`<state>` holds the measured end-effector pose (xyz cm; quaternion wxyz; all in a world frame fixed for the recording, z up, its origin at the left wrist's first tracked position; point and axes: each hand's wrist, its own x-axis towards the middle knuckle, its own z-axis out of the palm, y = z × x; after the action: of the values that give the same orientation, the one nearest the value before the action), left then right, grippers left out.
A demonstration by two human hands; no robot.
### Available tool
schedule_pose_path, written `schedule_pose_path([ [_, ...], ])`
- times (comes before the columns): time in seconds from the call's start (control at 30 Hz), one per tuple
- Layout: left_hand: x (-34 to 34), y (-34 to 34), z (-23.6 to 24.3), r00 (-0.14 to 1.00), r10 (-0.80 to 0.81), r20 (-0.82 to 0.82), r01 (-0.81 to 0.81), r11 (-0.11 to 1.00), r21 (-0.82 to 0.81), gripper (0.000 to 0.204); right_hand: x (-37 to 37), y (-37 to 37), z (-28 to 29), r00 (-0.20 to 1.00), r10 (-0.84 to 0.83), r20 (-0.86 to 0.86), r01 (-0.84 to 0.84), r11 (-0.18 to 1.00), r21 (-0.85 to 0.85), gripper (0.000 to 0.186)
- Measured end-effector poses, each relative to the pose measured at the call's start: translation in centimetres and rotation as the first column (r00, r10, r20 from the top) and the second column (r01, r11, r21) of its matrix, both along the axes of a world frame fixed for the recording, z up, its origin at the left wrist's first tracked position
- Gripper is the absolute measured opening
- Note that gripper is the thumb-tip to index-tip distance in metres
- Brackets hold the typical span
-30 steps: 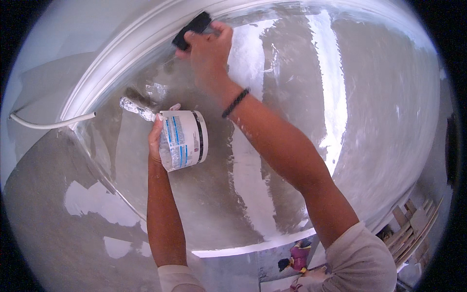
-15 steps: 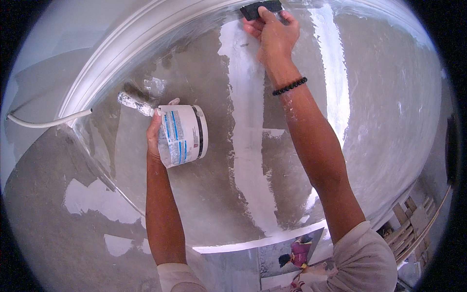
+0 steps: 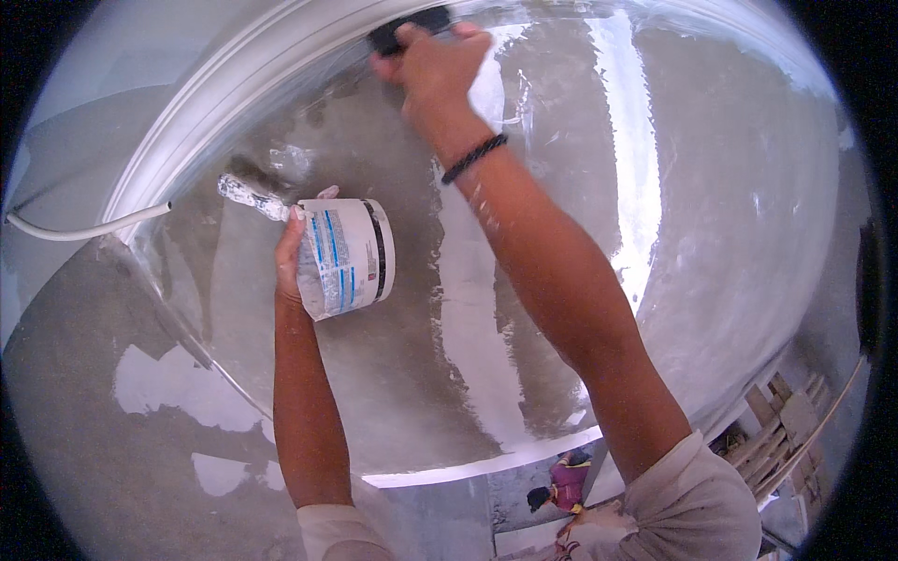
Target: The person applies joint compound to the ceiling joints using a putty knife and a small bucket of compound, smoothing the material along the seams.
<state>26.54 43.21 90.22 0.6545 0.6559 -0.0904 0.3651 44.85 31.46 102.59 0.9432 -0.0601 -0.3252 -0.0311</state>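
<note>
Top centre, right hand [image 3: 440,75] grips black block [image 3: 385,39] at white-streaked grey wall [image 3: 383,383]! Centre left, left hand [image 3: 289,257] grips tub [image 3: 351,254]. Planks [image 3: 760,458], lower right.

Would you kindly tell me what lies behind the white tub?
A grey-brown surface shows around the white tub, held in the left hand; the patch directly behind the tub is covered and cannot be seen.

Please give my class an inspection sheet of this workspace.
Surface: grey plastered wall with ragged vertical white strips.
Job's things: round white plastic tub with blue print; white-smeared handle-like piece beside it; black flat tool, blurred.
Clutter: pale wooden boards, lower right.
Left hand: holds the tub.
Right hand: grips the black tool near white ridged moulding.
Cables: nothing seen.
Surroundings: bent white tube at left; person in a purple top below.
</note>
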Motion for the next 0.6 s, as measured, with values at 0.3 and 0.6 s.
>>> schedule_pose_path([
  [0.3, -0.6, 0.1, 0.1, 0.997, 0.071, -0.005, -0.071, 0.996, 0.062, 0.066, 5.8, -3.4, -1.9, 0.997, -0.010, 0.071, 0.001, 0.992, 0.128, 0.053],
  [0.6, -0.7, 0.2, 0.0, 1.000, 0.002, -0.024, -0.001, 0.999, 0.042, 0.067, -0.5, -1.7, -3.1, 0.983, 0.037, 0.182, -0.001, 0.981, -0.195, 0.050],
])
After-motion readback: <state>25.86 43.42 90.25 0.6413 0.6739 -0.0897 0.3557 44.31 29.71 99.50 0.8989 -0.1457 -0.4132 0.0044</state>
